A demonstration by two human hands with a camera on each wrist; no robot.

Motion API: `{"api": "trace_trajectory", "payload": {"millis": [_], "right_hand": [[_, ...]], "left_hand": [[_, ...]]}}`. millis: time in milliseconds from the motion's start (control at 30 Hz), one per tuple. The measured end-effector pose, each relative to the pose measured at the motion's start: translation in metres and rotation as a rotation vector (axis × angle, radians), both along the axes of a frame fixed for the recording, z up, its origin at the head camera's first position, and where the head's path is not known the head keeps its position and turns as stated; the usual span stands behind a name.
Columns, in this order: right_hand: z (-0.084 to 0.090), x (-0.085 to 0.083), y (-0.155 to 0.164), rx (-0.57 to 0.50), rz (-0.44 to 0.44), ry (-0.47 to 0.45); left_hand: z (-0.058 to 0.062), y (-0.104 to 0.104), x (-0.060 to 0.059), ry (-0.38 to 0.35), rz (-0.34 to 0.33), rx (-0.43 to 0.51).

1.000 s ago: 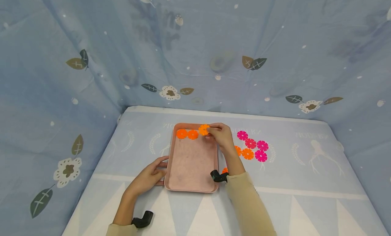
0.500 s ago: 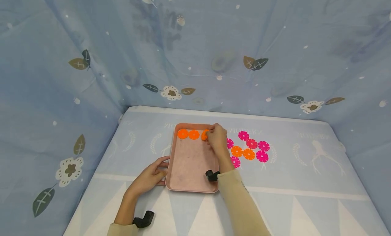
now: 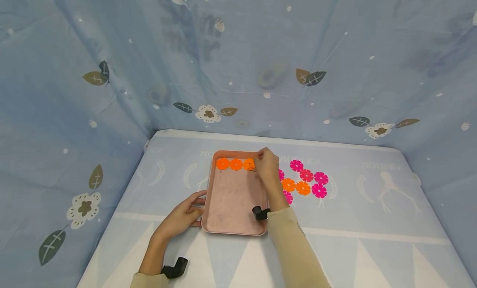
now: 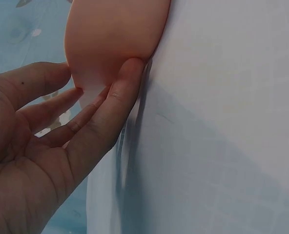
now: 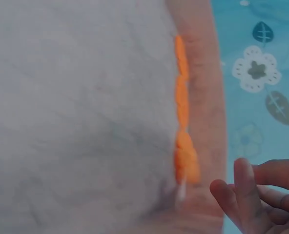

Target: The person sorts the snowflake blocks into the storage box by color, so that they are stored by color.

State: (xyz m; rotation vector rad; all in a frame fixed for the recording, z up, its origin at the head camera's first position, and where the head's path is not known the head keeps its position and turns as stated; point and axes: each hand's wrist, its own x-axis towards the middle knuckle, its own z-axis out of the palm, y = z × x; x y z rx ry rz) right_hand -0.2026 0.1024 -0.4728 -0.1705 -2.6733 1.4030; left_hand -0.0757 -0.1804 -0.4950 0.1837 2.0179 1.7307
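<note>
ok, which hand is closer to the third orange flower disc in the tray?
Right. The right hand is right beside the third orange disc; the left hand grips the tray at its near-left edge.

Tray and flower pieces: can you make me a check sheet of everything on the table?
Surface: blue patterned cloth covers the table.
Job's things: pink tray holds three orange flowers in a row along its far edge.
Clutter: pink and orange flowers lie on the cloth right of the tray.
Hands: left hand holds the tray's near left corner; right hand is at the third orange flower.
Cables: nothing seen.
Surroundings: blue leaf-print curtain.
</note>
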Motion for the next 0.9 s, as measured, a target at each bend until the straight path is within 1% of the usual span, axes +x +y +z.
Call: {"api": "trace_trajectory", "payload": {"millis": [67, 267, 400, 533, 633, 900], "right_hand": [[0.005, 0.001, 0.005, -0.018, 0.009, 0.01], [0.021, 0.007, 0.026, -0.178, 0.029, -0.017], [0.026, 0.015, 0.043, -0.243, 0.029, -0.009], [0.028, 0.025, 0.059, -0.28, 0.044, 0.011], [0.029, 0.033, 0.07, -0.264, 0.05, 0.019], [0.029, 0.05, 0.095, -0.29, 0.071, 0.0]], "left_hand": [[0.0, 0.0, 0.0, -0.001, -0.002, 0.002], [-0.001, -0.001, 0.0, 0.006, -0.007, -0.001], [-0.001, -0.001, -0.001, 0.007, -0.009, 0.002], [-0.003, -0.002, -0.001, 0.004, -0.012, 0.004], [-0.003, -0.002, -0.001, 0.005, -0.012, 0.007], [-0.002, -0.001, 0.0, 0.001, -0.008, 0.009]]}}
